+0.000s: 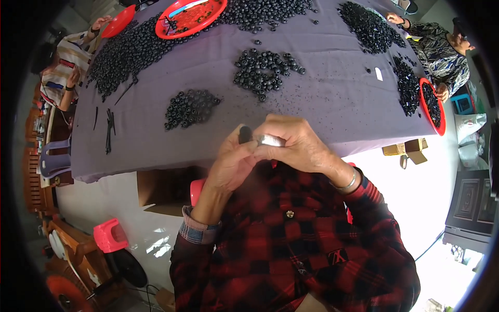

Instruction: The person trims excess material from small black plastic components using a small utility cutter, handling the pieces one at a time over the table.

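Both my hands meet in front of my chest, just over the near edge of the table. My left hand [231,161] is closed on a small black round piece [245,134], its thumb pressed near it. Held in the closed fingers of my right hand [301,143] is a shiny silver metal piece [271,140]; its exact kind is hidden by the fingers. The fingertips of the two hands touch or nearly touch. Beyond them on the cloth lie a small pile of black ring-like pieces [191,107] and a larger pile of black round pieces [262,72].
A purple-grey cloth [317,104] covers the table. Large heaps of black pieces [130,57] lie at the far left and black offcuts [369,26] at right. Red trays [179,32] stand there. A person [65,70] sits left, another person [447,54] right. Thin black strips [108,132] lie at left.
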A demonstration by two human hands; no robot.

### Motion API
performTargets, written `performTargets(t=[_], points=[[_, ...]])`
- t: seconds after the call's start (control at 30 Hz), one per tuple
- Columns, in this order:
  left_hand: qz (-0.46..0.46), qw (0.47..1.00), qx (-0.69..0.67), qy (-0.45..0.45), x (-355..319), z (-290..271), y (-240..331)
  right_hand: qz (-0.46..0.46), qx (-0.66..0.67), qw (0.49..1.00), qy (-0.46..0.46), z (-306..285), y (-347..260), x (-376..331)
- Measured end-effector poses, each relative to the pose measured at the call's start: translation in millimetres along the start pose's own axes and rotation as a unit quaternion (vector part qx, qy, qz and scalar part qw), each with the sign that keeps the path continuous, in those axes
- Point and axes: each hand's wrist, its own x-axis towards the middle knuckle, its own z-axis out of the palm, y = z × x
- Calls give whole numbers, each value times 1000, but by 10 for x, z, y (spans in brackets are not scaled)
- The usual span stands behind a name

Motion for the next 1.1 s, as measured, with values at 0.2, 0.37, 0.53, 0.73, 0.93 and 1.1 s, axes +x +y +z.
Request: performTargets(t=[0.2, 0.37, 0.53, 0.73, 0.93, 1.1], points=[[-18, 978, 204, 44, -2, -82, 132, 42, -81, 996, -14, -94, 150, -32], [94, 849, 468, 227, 22, -415, 409, 160, -228, 959, 45, -324, 429, 195], [191, 679, 618, 347, 112, -576, 546, 53, -292, 955, 23, -200, 712, 387], [258, 598, 675, 347, 132, -718, 577, 48, -301, 952, -6, -108, 784, 456], [227, 641, 645, 349, 111, -312, 481, 66, -248, 966, 18, -178, 618, 376], [143, 953, 248, 102, 83, 5, 177, 108, 78, 991, 17, -91, 95, 277]])
